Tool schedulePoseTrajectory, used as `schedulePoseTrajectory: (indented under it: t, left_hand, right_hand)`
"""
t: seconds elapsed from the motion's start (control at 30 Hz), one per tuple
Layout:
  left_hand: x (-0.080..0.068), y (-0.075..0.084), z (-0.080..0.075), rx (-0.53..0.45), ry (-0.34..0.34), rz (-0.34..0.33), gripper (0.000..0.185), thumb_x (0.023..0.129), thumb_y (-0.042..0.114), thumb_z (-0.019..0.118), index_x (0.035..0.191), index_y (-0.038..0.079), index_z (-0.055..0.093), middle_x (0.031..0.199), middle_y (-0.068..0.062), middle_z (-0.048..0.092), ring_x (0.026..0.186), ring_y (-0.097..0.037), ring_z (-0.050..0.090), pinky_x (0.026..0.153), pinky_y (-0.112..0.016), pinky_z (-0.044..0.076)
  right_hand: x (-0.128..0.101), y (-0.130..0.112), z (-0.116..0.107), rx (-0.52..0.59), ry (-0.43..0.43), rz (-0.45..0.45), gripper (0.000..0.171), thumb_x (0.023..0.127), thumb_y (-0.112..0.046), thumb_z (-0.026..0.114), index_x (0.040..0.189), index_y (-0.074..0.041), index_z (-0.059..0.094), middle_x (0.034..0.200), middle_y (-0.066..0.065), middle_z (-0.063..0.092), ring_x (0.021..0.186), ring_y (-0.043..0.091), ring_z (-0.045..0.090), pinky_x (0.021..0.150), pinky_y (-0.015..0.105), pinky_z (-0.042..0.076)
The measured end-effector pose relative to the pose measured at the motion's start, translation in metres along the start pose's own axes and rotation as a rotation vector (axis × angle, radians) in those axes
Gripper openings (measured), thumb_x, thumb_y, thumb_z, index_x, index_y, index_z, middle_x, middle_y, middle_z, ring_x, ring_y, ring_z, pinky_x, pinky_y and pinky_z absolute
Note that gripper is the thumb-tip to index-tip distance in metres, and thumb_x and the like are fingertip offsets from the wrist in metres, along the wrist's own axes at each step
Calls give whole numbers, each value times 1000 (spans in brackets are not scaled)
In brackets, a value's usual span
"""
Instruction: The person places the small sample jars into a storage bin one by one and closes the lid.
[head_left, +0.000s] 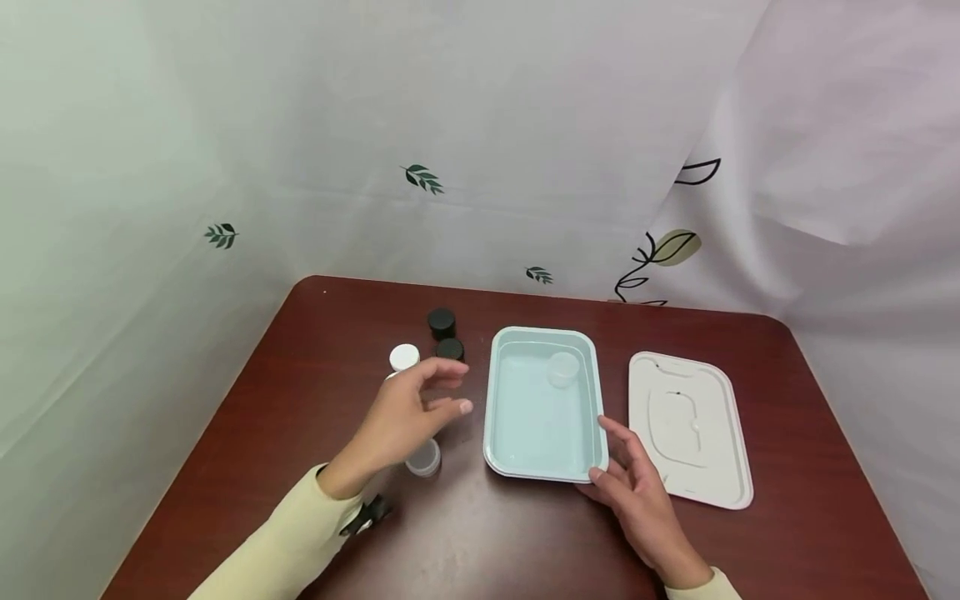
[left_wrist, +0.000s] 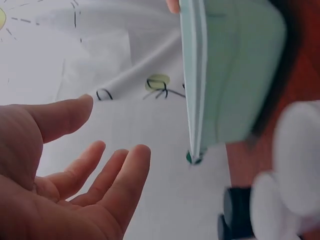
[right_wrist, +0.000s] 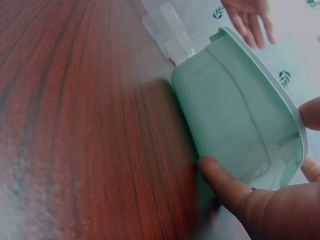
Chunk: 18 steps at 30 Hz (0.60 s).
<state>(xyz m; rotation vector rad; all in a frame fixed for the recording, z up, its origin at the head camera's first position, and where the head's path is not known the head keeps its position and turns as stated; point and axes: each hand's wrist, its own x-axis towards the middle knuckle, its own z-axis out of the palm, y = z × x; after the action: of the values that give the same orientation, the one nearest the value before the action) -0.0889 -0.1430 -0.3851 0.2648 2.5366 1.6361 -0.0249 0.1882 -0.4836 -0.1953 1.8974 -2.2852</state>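
A pale green plastic container [head_left: 525,417] stands on the table with a small clear jar [head_left: 563,369] inside, near its far right. My right hand [head_left: 637,492] holds the container at its near right corner, thumb and fingers spread around the rim and wall. My left hand [head_left: 408,412] hovers left of the container, holding nothing; its fingers look relaxed and apart in the left wrist view. Beyond it stand a black-lidded jar [head_left: 442,322], another black jar [head_left: 450,349] and a white-lidded jar [head_left: 404,357]. A clear-sided jar [head_left: 423,458] sits just below the left hand, partly covered by it.
A white container lid [head_left: 697,425] lies flat to the right of the container, close to the right hand. The dark red wooden table [head_left: 487,533] ends at a back edge against a hanging white cloth [head_left: 480,167] with leaf prints.
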Motion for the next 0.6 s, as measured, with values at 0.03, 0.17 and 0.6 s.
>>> schedulePoseTrajectory:
  t: [0.03,0.17,0.6]
  left_hand:
    - [-6,-4,-2,2,15,-12,41,92,17,83,131,18,71,131,-4,72,116,-27,75,98,-34,61]
    - [-27,-20,-6,2,68,-36,41,91,15,84,130,17,72,130,-7,73,114,-28,75,96,-31,61]
    - [-69,-77,-1,47,270,-141,42,81,15,94,118,12,74,118,-5,74,110,-22,73,90,-32,63]
  right_hand:
    - [0,0,0,1,1,2,67,104,7,53,163,-4,25,154,17,43,131,21,65,95,41,62]
    - [0,-1,-1,-3,10,14,67,103,7,54,163,-4,25,153,15,44,128,20,66,94,40,62]
    - [-1,0,0,-6,-2,2,66,104,6,53,163,-5,25,152,14,46,130,20,65,94,39,62]
